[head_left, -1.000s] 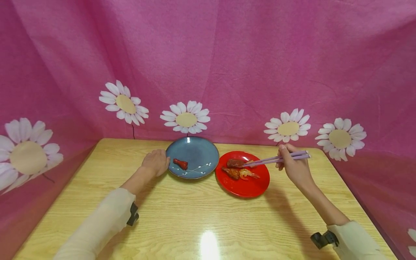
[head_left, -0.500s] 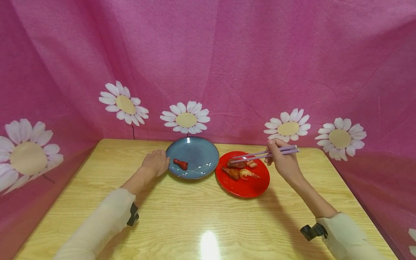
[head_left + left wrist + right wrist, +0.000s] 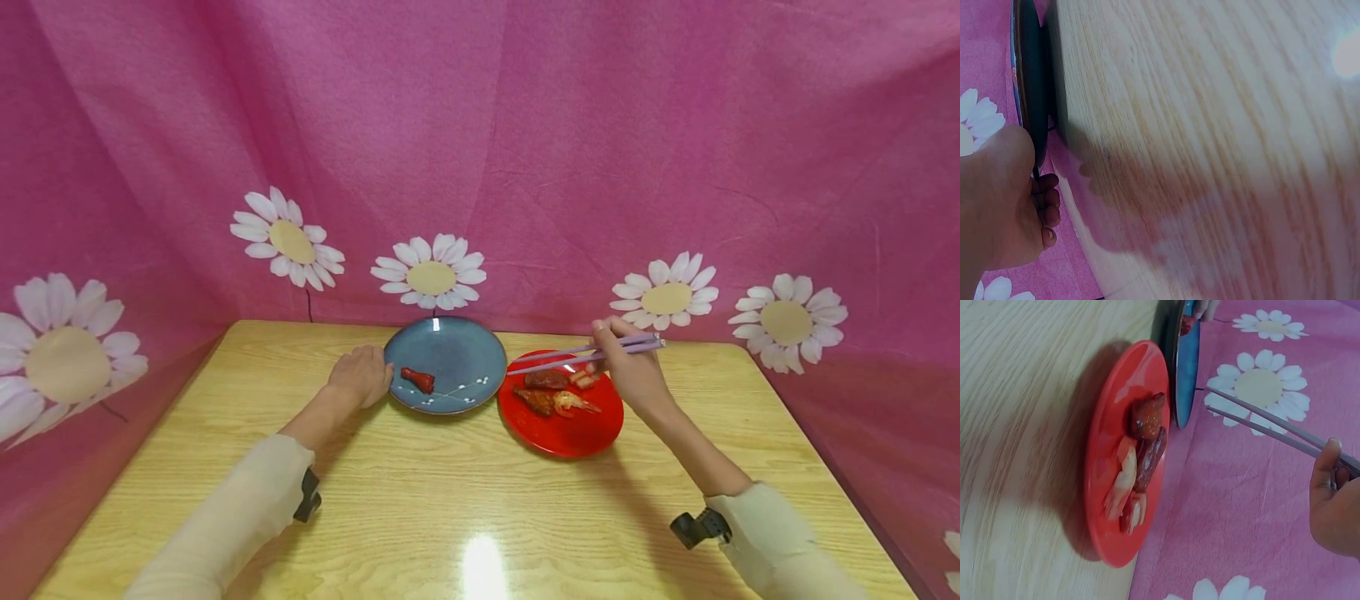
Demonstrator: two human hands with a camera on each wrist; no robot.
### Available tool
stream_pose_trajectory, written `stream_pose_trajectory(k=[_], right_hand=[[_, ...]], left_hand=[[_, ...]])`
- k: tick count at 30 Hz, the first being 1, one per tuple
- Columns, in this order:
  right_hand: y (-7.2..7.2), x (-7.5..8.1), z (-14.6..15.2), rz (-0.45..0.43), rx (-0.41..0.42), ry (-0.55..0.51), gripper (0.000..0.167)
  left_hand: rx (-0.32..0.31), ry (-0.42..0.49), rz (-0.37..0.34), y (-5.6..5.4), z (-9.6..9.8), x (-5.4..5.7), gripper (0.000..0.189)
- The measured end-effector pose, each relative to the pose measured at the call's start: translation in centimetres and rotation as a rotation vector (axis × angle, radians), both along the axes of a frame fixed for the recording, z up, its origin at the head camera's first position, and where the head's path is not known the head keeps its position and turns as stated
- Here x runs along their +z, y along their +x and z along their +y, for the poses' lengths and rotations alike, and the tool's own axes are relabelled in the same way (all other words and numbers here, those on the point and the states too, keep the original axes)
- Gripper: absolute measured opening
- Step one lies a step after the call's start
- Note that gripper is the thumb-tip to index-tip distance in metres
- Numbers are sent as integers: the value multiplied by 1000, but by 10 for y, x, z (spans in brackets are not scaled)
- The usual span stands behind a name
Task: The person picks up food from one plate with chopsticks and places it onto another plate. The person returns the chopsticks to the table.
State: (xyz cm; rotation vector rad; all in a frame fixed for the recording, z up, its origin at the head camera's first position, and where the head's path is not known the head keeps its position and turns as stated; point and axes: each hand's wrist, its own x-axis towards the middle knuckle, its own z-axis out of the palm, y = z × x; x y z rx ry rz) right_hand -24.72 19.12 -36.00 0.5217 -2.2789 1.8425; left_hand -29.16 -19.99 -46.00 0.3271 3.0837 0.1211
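My left hand point(image 3: 362, 377) grips the left rim of a blue plate point(image 3: 450, 350), thumb at the rim and fingers curled underneath in the left wrist view. A small glossy red drumstick point(image 3: 417, 380) lies on that plate. My right hand point(image 3: 636, 375) holds a pair of lilac chopsticks point(image 3: 645, 346). Their tips point left, slightly parted with nothing between them, above the far left rim of the red plate point(image 3: 562, 437). That plate carries a dark reddish-brown slab of meat point(image 3: 546, 380), a browned meat piece point(image 3: 534, 402), a shrimp point(image 3: 573, 404) and a striped pork belly piece point(image 3: 583, 379).
Both plates stand side by side on a light wooden table point(image 3: 420, 492), near its back edge. A pink cloth point(image 3: 525, 167) with white daisies hangs behind and along the sides. Dark wrist cameras sit at both cream sleeves point(image 3: 225, 517).
My right hand has moved left with the chopsticks, their tips passing from over the dark meat slab to the red plate's far left rim. The left hand and the food stay put.
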Motion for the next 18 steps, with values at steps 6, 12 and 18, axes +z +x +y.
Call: stream_pose_trajectory(k=[6, 12, 18], right_hand=[[-1, -1, -11, -25, 19, -38, 36], [-2, -3, -25, -69, 19, -25, 36], [-6, -8, -41, -58, 50, -65, 36]], left_hand=[[2, -8, -2, 0, 0, 1, 37], [4, -11, -9, 1, 1, 2, 38], [-1, -13, -1, 2, 0, 1, 38]])
